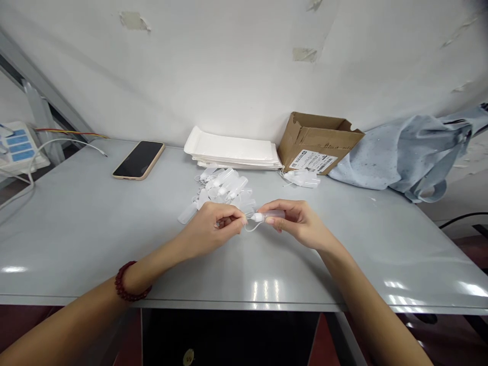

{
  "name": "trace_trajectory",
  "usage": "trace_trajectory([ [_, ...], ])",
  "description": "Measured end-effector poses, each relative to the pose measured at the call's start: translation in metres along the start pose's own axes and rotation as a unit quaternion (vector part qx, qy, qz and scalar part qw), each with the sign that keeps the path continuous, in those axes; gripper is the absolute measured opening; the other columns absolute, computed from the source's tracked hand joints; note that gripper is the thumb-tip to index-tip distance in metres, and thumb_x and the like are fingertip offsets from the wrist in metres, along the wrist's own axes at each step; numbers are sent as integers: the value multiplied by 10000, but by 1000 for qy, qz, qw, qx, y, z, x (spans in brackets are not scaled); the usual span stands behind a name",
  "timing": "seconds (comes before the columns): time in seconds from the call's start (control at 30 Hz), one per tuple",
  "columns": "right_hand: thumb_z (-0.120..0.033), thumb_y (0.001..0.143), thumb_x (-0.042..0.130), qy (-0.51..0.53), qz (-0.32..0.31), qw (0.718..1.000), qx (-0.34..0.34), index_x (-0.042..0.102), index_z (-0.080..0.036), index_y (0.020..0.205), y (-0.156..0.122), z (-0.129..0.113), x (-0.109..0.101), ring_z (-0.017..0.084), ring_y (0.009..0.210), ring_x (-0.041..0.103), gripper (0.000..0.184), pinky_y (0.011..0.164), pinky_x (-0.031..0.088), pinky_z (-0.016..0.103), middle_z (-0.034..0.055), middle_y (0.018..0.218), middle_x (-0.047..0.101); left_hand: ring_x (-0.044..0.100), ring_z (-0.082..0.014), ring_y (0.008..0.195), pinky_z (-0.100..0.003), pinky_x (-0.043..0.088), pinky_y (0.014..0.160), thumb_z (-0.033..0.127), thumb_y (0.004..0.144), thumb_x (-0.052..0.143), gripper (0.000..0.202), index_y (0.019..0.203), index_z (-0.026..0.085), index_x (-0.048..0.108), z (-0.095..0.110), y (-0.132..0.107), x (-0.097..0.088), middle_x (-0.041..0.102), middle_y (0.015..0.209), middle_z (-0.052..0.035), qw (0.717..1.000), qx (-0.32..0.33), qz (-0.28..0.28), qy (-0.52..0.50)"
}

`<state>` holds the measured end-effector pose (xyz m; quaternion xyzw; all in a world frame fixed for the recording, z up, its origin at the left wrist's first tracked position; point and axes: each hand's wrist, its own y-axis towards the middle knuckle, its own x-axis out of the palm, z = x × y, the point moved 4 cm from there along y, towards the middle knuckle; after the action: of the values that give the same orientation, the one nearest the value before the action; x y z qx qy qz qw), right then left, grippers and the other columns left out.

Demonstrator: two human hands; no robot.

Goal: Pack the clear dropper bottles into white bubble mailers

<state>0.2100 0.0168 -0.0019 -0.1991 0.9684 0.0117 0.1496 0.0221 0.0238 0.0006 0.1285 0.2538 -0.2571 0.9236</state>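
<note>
My right hand grips a small clear plastic bottle lying sideways, its white nozzle pointing left. My left hand pinches the bottle's small cap at the nozzle tip; a thin white tether loops down between the two hands. Both hands hover just above the grey table, near its middle. Right behind them lies a pile of several more clear small bottles.
A phone lies face up at the back left. A stack of white flat bags and an open cardboard box stand against the wall, with two loose bottles in front of the box. A light blue cloth bag sits right.
</note>
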Motion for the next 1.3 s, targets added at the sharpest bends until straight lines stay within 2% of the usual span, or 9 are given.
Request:
trace_trajectory([
  [0.73,-362,804,640,5,-5,1000,14,669,-179,924,1,2,8,68,508,374,220,468,293,244,-1,729,586,490,-86,552,-181,362,510,214,827,519,203,699,148,662,-3,0,4,603,600,16,1000,-16,-13,-17],
  [1.3,-363,815,625,-4,-8,1000,16,666,-174,934,3,2,9,67,514,369,227,470,280,241,-1,731,576,469,-82,552,-185,343,504,256,844,515,223,731,140,669,-7,0,6,596,609,15,999,-36,-26,-22],
])
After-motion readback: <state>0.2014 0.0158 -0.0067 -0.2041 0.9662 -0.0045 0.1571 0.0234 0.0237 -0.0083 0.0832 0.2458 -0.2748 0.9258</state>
